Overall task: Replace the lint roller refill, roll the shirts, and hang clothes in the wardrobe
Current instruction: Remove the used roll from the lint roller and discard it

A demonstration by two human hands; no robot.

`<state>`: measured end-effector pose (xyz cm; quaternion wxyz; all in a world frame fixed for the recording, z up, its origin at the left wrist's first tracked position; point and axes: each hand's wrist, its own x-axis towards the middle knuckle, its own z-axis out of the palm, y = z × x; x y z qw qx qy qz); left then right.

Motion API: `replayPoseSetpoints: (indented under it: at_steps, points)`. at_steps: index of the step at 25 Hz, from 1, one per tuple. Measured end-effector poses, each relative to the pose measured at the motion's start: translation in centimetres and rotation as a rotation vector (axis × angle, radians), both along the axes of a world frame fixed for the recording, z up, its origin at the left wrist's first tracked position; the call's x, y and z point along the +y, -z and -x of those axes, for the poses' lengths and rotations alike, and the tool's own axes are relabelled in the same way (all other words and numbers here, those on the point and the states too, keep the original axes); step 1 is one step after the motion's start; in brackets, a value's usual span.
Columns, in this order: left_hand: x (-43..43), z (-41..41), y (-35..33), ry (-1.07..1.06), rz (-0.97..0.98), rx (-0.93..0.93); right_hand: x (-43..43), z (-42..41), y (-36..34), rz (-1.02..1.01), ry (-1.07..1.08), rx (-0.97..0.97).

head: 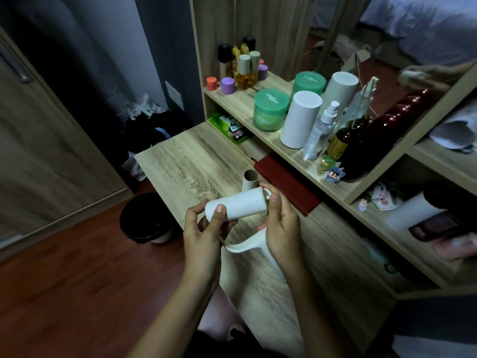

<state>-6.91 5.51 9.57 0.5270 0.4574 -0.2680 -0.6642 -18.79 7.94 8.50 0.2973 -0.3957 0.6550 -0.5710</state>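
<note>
My left grip point(204, 228) is curled round the near end of the white roll point(242, 205), thumb on top and fingers underneath, holding it above the wooden surface point(180, 161). My right grip point(281, 228) is closed on the roll's far end, thumb and forefinger pinching at the rim. The white handle point(245, 248) curves below the roll and runs in behind my right palm; how my lower fingers hold it I cannot tell. Just beyond the roll a bare cardboard core point(249, 179) stands upright on the surface, beside a red book point(286, 187) lying along the back edge. A dark bin point(144, 218) sits on the floor left of the surface, and jars and bottles stand on the shelf point(240, 102) above.
</note>
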Motion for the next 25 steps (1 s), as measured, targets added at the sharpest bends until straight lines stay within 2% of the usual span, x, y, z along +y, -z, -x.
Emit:
replayPoseSetpoints:
  at_steps: [6, 9, 12, 15, 17, 19, 25]
  points:
    - [-0.5, 0.3, 1.5, 0.088, -0.346, 0.247, 0.1, 0.8, 0.9, 0.025, -0.031, 0.083]
    - [-0.7, 0.2, 2.6, 0.033, -0.359, 0.280, 0.5, 1.1, 1.1, 0.050, 0.029, 0.091]
    - [-1.8, -0.3, 3.1, -0.095, -0.322, 0.213, 1.0, 2.3, 1.9, 0.033, 0.079, 0.025]
    - [-3.2, -1.2, 3.6, -0.214, -0.287, 0.187, 0.5, 3.2, 5.3, -0.159, 0.053, 0.052]
    - [-3.1, -1.3, 3.6, -0.207, -0.283, 0.179, -0.3, 3.1, 8.7, -0.340, 0.055, 0.062]
    - [-2.5, -1.1, 3.5, -0.180, -0.284, 0.174, -0.8, 2.8, 11.8, -0.464, 0.034, 0.161]
    - [-1.7, -0.9, 3.0, -0.172, -0.247, 0.159, -1.9, 3.8, 14.5, -0.586, 0.051, 0.431]
